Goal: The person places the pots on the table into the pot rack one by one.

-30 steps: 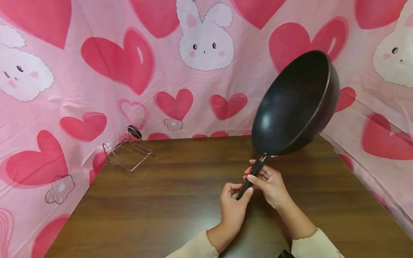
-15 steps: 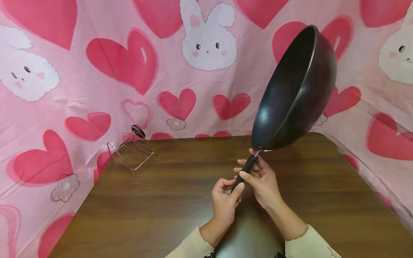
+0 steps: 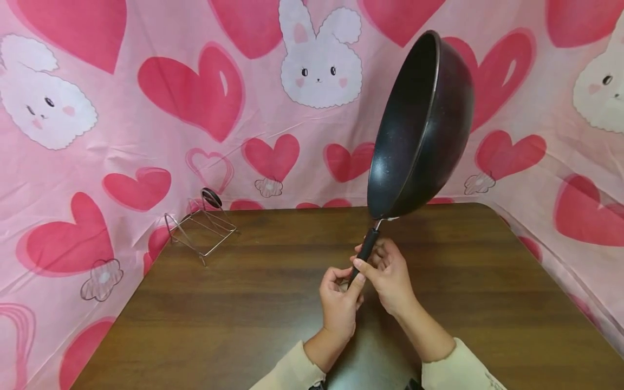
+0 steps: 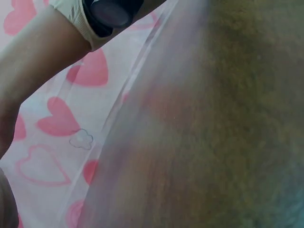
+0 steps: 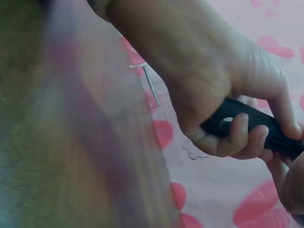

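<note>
A black wok is held up over the table in the head view, tilted, with its hollow side facing left and its dark outer side to the right. My left hand grips the lower end of its black handle, thumb along it. Just above, my right hand holds the same handle between thumb and fingers. In the right wrist view, the handle's end lies in the curled fingers of the left hand. The left wrist view shows a forearm but no wok.
A small wire rack with a round black piece stands at the back left of the wooden table. Pink cloth with hearts and rabbits hangs behind the table and along both sides.
The wok has turned more side-on, showing more of its outside, and shifted up and left. Both hands moved slightly left with it, keeping hold of the handle.
</note>
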Demonstrator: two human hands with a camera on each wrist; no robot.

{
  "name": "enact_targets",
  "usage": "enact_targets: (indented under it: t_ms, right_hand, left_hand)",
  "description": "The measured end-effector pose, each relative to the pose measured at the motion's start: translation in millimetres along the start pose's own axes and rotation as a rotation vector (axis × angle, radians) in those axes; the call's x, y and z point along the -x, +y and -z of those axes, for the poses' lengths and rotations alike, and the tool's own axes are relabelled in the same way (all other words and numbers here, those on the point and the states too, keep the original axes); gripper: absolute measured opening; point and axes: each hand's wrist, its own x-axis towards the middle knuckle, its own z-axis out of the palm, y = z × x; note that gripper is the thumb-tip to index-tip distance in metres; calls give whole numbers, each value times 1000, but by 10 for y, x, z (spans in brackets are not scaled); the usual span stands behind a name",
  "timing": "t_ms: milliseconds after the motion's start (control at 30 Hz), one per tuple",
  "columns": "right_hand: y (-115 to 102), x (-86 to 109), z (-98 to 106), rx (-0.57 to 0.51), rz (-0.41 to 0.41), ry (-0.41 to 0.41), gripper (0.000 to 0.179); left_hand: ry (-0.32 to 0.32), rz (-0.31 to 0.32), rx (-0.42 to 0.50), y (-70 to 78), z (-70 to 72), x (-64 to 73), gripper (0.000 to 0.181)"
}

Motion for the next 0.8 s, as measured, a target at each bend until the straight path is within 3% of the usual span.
enact_targets:
  t_ms: [133, 267, 367, 467, 600, 800]
  right_hand:
    - [-21, -54, 35, 38, 46, -60, 40]
    - [-36, -83, 66, 71, 60, -67, 36]
    - [-31, -93, 88, 113, 61, -72, 37]
    - [-18, -105, 107, 165, 66, -80, 38]
    - [-8, -128, 122, 231, 86, -97, 39]
    - [11, -197, 132, 244, 106, -208, 36]
  left_hand:
    - [-82, 12, 47, 2, 39, 3, 39]
    - [-180, 128, 58, 56, 121, -1, 38]
    - [-227, 255, -19, 117, 201, -10, 44]
    - [-276, 341, -169, 177, 287, -23, 48]
    - [-353, 372, -303, 240, 383, -50, 52]
    - [-402, 378, -303, 275, 446, -104, 58]
